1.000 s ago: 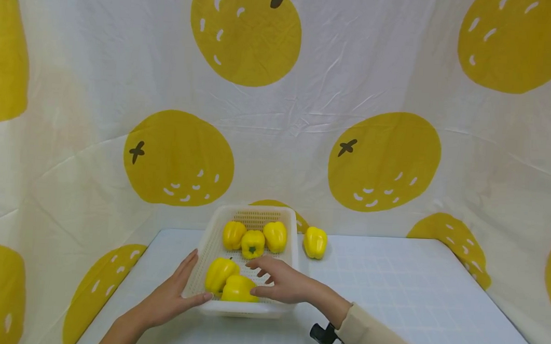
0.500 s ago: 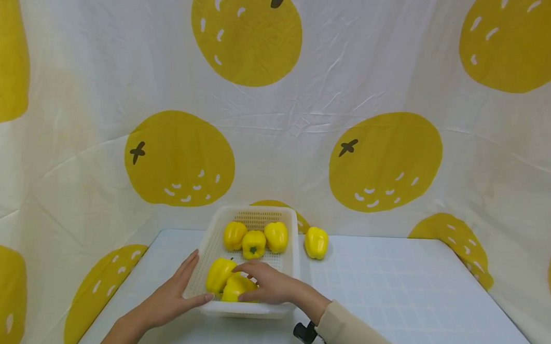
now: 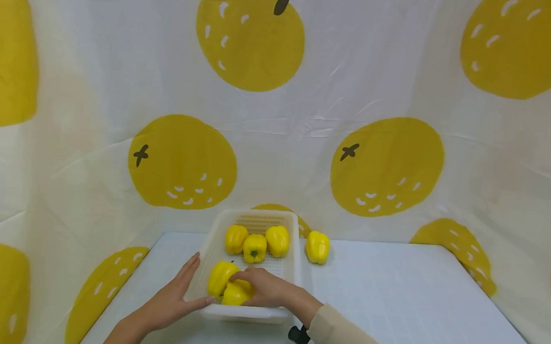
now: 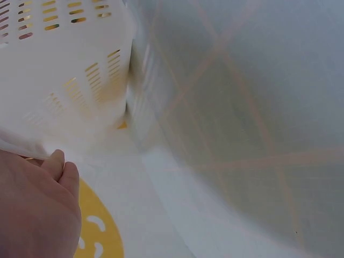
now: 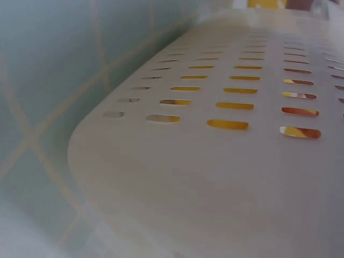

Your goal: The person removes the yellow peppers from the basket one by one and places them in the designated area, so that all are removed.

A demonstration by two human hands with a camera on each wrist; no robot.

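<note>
1. Yellow bell pepper [image 3: 235, 294]: located inside white slotted basket [image 3: 275, 313], close to near rim.
2. Right hand [image 3: 267, 288]: curled over this pepper from the right, fingers on the far side, thumb on the near side; gripping it. Hidden behind basket wall in right wrist view.
3. Left hand [image 3: 170, 299]: spread wide, fingers nearly straight along left rim, thumb at near-left corner; touching basket only.
4. Second pepper [image 3: 220, 277]: inside basket, just left of gripped one.
5. Three far peppers [image 3: 255, 249]: grouped toward far end of basket.
6. Outside pepper [image 3: 318, 247]: on pale blue table [image 3: 400, 298], right of basket, apart from it.
7. Backdrop cloth [image 3: 285, 167]: white, printed with large yellow fruit shapes.
</note>
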